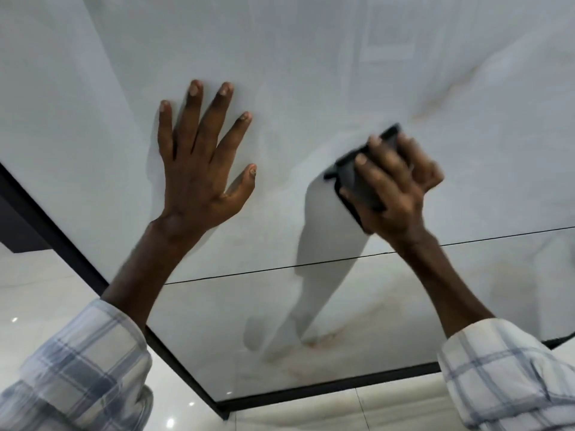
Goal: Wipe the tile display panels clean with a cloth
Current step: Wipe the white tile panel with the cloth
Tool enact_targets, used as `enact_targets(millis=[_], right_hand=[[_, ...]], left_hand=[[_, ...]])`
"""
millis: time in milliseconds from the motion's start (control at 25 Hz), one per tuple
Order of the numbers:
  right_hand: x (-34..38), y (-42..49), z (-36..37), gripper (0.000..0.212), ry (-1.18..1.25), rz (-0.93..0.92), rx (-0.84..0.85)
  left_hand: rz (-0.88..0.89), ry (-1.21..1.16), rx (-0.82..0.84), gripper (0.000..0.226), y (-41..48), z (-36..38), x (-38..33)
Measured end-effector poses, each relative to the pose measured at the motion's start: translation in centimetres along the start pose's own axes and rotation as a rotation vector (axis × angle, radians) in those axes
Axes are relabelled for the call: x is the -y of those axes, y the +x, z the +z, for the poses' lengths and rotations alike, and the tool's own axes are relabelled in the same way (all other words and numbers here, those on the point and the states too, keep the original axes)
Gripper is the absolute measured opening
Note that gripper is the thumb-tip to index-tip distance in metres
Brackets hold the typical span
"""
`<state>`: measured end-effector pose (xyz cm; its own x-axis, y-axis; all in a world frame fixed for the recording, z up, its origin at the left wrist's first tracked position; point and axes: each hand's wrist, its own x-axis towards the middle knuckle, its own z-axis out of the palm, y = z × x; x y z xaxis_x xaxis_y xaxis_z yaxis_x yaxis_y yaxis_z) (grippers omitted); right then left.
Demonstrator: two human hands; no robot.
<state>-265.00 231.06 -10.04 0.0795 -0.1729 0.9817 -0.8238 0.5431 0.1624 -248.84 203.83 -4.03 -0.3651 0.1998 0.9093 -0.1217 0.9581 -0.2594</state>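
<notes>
Cloth [357, 178] in right hand [395, 185]

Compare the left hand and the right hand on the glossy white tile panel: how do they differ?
The left hand lies flat with fingers spread and holds nothing; the right hand curls its fingers round a dark folded cloth. The left looks sharp, the right blurred. Both rest against the glossy white tile panel, above its thin seam.
</notes>
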Motion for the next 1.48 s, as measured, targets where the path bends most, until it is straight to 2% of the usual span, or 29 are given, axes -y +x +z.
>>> enact_targets(millis=[80, 160, 240, 320, 440, 600, 720, 880, 1000, 1080, 1160, 1240, 1360, 1480], right_hand=[[0.7, 2.7, 0.8, 0.047, -0.031, 0.092, -0.063], [3.6, 2.0, 2.1, 0.047, -0.025, 0.081, -0.04], [7.0, -1.5, 3.5, 0.051, 0.065, -0.048, 0.027], [9.2, -6.1, 4.3, 0.047, 0.152, -0.271, 0.164], [8.5, -11.2, 4.0, 0.04, 0.228, -0.485, 0.316], [3.4, -13.9, 1.9, 0.039, 0.344, -0.461, 0.458], [-0.4, -13.9, 0.7, 0.04, 0.352, -0.398, 0.458], [2.7, -14.4, 1.7, 0.05, 0.222, -0.354, 0.368], [5.6, -13.1, 3.1, 0.039, 0.249, -0.427, 0.356], [4.6, -11.0, 2.5, 0.033, 0.303, -0.417, 0.349], [1.3, -8.0, 1.2, 0.032, 0.25, -0.265, 0.265], [-2.2, -5.8, -0.3, 0.038, 0.137, 0.067, 0.124], [-3.9, -7.1, -1.6, 0.061, 0.071, 0.763, -0.076], [-1.2, -10.0, -0.6, 0.073, 0.079, 1.484, -0.326]], left_hand=[[-0.02, -0.046, 0.01, 0.053, -0.7, 0.0, -0.8], [-0.021, -0.076, 0.019, 0.051, -1.8, 0.2, -1.6], [-0.019, -0.047, 0.063, 0.054, -3.0, 0.4, -2.3], [-0.025, -0.012, 0.133, 0.062, -4.4, 0.7, -2.8], [0.003, 0.047, 0.185, 0.071, -5.6, 1.1, -2.8], [-0.016, 0.107, 0.16, 0.073, -6.0, 1.3, -2.6], [-0.044, 0.132, 0.151, 0.073, -6.2, 2.0, -3.7], [-0.058, 0.18, 0.124, 0.071, -6.4, 2.7, -3.8], [-0.071, 0.181, 0.087, 0.071, -6.5, 3.2, -4.2], [-0.056, 0.148, 0.079, 0.072, -6.6, 3.2, -4.1], [-0.04, 0.146, 0.06, 0.072, -6.6, 3.2, -4.1], [-0.064, 0.133, 0.049, 0.071, -6.7, 3.3, -4.2], [-0.099, 0.122, 0.048, 0.071, -6.6, 3.5, -4.7], [-0.119, 0.075, 0.054, 0.075, -6.4, 3.5, -5.5]])
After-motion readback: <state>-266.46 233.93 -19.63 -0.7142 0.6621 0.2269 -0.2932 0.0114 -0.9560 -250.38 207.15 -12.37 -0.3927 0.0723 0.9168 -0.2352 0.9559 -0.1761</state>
